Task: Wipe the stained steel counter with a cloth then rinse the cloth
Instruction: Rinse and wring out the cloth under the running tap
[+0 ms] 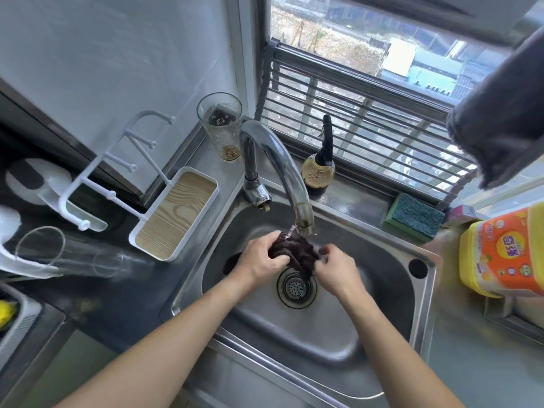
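A dark, wet cloth (pixel 300 253) is bunched up under the spout of the chrome faucet (pixel 282 166), and water runs onto it. My left hand (pixel 260 259) grips its left side. My right hand (pixel 335 267) pinches its right side. Both hands are over the steel sink (pixel 379 293), just above the round drain strainer (pixel 295 287). The steel counter (pixel 223 184) runs behind and around the basin.
A white tray with a wood-grain base (pixel 176 214) and a tall glass (pixel 222 128) stand left of the faucet. A dark bottle (pixel 319 166) and a green sponge (pixel 413 216) sit on the window ledge. A yellow-orange detergent bottle (pixel 500 254) is at right. A grey towel (pixel 500 119) hangs above.
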The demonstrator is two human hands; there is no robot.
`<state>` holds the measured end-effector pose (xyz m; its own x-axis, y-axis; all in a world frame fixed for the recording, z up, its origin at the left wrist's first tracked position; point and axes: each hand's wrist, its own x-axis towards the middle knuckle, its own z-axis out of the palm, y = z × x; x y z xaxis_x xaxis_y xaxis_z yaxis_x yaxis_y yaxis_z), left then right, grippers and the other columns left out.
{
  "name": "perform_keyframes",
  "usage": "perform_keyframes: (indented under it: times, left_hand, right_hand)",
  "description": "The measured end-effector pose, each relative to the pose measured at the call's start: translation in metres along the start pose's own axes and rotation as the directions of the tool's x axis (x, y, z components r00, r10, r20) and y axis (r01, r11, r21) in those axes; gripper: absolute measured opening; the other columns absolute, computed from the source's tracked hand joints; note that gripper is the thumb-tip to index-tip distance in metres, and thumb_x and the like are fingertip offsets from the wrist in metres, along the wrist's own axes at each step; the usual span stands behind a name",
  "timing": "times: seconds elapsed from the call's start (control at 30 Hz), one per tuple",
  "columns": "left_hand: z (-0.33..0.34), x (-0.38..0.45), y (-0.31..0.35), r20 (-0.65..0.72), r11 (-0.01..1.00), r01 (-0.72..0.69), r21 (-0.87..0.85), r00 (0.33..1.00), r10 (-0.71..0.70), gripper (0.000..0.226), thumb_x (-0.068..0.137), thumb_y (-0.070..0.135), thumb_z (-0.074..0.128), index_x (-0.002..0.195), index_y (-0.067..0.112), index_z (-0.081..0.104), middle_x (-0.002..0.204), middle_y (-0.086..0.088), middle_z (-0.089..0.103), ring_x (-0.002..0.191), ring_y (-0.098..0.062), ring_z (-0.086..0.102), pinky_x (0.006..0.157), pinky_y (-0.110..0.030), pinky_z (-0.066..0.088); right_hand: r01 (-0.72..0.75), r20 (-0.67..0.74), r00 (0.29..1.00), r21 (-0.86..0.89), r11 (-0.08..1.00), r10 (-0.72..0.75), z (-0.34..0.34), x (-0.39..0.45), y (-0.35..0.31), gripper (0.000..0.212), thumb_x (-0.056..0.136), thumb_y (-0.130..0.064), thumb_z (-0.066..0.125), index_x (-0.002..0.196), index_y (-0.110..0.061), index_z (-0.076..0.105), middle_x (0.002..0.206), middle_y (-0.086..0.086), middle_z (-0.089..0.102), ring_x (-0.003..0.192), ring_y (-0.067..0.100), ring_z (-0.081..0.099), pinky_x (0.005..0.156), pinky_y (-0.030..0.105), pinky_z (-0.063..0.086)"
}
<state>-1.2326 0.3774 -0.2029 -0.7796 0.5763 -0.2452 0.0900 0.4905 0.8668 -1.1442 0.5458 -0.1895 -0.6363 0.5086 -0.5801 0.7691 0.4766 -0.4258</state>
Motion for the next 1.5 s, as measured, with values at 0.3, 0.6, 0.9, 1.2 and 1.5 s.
perform_keyframes:
  times: [0.3, 0.6, 0.9, 1.2, 1.5]
  left_hand:
    - [-0.005, -0.001, 0.004, 0.128, 0.991, 0.097, -0.095, 0.988, -0.084, 0.050, 0.066, 0.021, 0.066, 0.113, 0.014, 0.049, 0.112, -0.010, 0.063, 0.099, -0.021, 0.063, 0.086, -0.025, 0.051]
    - [0.001, -0.015, 0.003, 0.506, 0.852, 0.376, -0.363, 0.848, -0.159, 0.040, 0.080, 0.009, 0.083, 0.117, 0.012, 0.068, 0.100, -0.001, 0.074, 0.095, -0.014, 0.069, 0.087, -0.029, 0.056]
    - [0.027, -0.037, -0.027, 0.450, 0.552, 0.656, -0.515, 0.755, -0.477, 0.041, 0.077, 0.027, 0.086, 0.112, 0.011, 0.072, 0.090, -0.010, 0.075, 0.072, -0.020, 0.068, 0.066, -0.031, 0.055]
    - [0.029, -0.008, -0.014, 0.222, 0.584, 0.575, -0.574, 0.795, -0.564, 0.087, 0.051, 0.040, 0.097, 0.120, 0.006, 0.058, 0.106, -0.019, 0.075, 0.088, -0.031, 0.075, 0.065, -0.034, 0.061]
    - [0.027, -0.012, -0.019, 0.470, 0.940, 0.075, 0.333, 0.851, -0.235, 0.133, 0.059, 0.027, 0.089, 0.154, 0.050, -0.001, 0.127, -0.012, 0.049, 0.108, -0.031, 0.064, 0.091, -0.036, 0.057]
  right_hand:
    - [0.418, -0.014, 0.904, 0.249, 0.874, -0.428, 0.013, -0.010, -0.006, 0.034, 0.074, -0.015, 0.068, 0.106, -0.026, 0.061, 0.088, -0.009, 0.066, 0.074, 0.004, 0.058, 0.070, 0.018, 0.044]
    - [-0.056, 0.164, 0.913, 0.958, 0.282, -0.375, 0.011, -0.019, -0.018, 0.029, 0.071, 0.001, 0.052, 0.096, -0.012, 0.061, 0.094, 0.019, 0.057, 0.088, 0.031, 0.051, 0.072, 0.037, 0.041]
    - [-0.376, 0.354, 0.916, 0.922, 0.092, 0.190, 0.047, -0.019, 0.018, 0.028, 0.091, 0.010, 0.046, 0.096, -0.013, 0.060, 0.076, 0.007, 0.064, 0.063, 0.018, 0.057, 0.058, 0.023, 0.049]
    - [0.197, -0.184, 0.975, 0.436, 0.878, -0.128, 0.076, -0.049, 0.026, 0.032, 0.083, 0.000, 0.065, 0.089, -0.030, 0.074, 0.101, -0.004, 0.066, 0.079, 0.005, 0.064, 0.073, 0.007, 0.045]
    - [-0.001, 0.323, 0.904, 0.656, 0.754, -0.281, 0.047, -0.030, 0.030, 0.029, 0.089, -0.010, 0.073, 0.117, -0.009, 0.065, 0.101, 0.023, 0.071, 0.071, 0.019, 0.063, 0.061, 0.030, 0.054]
